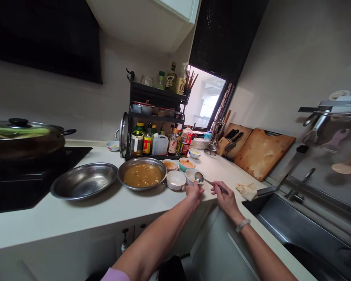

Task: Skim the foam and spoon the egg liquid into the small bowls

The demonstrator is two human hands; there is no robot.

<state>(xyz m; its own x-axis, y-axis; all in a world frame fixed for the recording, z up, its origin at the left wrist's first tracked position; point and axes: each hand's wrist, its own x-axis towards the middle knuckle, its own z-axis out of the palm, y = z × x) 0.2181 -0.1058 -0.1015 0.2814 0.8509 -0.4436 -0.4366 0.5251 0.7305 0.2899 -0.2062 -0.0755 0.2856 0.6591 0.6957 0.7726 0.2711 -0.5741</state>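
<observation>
My right hand is closed around the handle of a metal spoon, whose bowl hovers over a small white bowl on the white counter. My left hand grips the near rim of that bowl with curled fingers. Another small white bowl sits just to its left. A steel bowl of brown liquid stands further left, beside an empty steel dish.
A lidded wok sits on the black hob at left. A black rack of bottles stands at the back. Wooden boards and knives lean on the right wall. A sink and a cloth lie right.
</observation>
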